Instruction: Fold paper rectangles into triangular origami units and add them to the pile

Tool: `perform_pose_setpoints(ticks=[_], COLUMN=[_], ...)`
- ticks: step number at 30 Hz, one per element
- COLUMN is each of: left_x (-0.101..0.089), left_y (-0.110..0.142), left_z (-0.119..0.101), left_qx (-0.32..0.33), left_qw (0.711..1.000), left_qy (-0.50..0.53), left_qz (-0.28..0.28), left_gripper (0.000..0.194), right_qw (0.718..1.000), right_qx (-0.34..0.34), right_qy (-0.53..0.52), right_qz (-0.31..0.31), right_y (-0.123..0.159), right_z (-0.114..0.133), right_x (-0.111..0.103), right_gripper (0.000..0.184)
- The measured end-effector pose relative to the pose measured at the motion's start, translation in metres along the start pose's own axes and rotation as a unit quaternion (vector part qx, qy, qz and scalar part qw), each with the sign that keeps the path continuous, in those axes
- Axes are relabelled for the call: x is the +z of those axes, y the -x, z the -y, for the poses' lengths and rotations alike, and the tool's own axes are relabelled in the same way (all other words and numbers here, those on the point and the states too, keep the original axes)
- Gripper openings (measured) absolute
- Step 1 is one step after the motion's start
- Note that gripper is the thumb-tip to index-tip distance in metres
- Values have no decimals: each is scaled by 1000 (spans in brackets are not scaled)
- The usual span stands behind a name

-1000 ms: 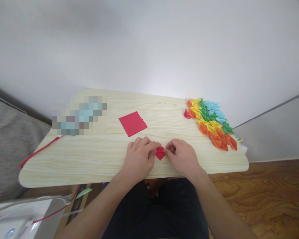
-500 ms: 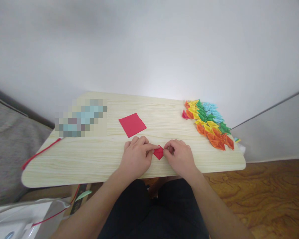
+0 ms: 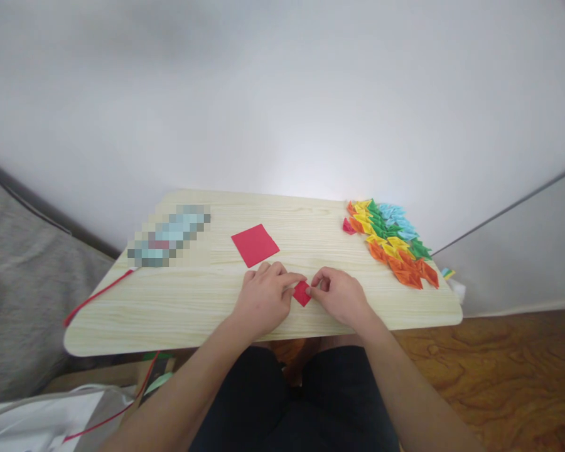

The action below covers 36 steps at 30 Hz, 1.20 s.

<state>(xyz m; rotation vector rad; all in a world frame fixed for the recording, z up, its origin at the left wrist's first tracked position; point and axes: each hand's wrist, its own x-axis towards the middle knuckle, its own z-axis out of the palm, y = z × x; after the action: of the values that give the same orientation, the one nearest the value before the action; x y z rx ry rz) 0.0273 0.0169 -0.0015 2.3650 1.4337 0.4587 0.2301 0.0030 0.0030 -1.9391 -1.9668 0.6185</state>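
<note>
A small folded red origami paper [image 3: 302, 294] lies near the table's front edge, a plain diamond shape facing up. My left hand [image 3: 266, 300] holds it from the left, index finger stretched along its upper edge and thumb at its left side. On the right, my right hand [image 3: 339, 296] is closed in a pinch at the paper's right corner, thumb and index finger together. Beyond my left hand lies a flat red paper square [image 3: 255, 245], touched by neither hand.
Several folded paper pieces in orange, yellow, green and light blue [image 3: 394, 242] sit in rows at the table's right. One small red folded piece [image 3: 348, 226] is beside them. A blurred pale-blue object [image 3: 172, 237] with a red cord [image 3: 98, 295] lies on the left. A wall [image 3: 282, 100] stands behind.
The small folded paper showed crease lines and flaps before and now shows a smooth face. Both hands stay at it with slightly shifted fingers. The whole view has shifted a little.
</note>
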Motion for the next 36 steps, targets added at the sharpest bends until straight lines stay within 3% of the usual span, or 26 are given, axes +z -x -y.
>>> perform_pose_setpoints(ticks=[13, 20, 31, 36], left_x=[-3, -4, -23, -30], left_y=[-13, -13, -11, -10], left_z=[-10, -11, -13, -11], left_qx=[22, 2, 14, 48], left_qw=[999, 995, 971, 939], left_qy=[37, 91, 230, 339], left_qz=[-12, -36, -58, -44], left_gripper=[24, 13, 8, 6], right_qw=[996, 989, 952, 913], right_qx=[-7, -43, -103, -197], right_qy=[-35, -121, -273, -337], right_qz=[-80, -79, -91, -121], right_y=[13, 12, 13, 22], right_z=[5, 0, 8, 10], right_x=[14, 16, -4, -12], right_gripper=[8, 7, 11, 13])
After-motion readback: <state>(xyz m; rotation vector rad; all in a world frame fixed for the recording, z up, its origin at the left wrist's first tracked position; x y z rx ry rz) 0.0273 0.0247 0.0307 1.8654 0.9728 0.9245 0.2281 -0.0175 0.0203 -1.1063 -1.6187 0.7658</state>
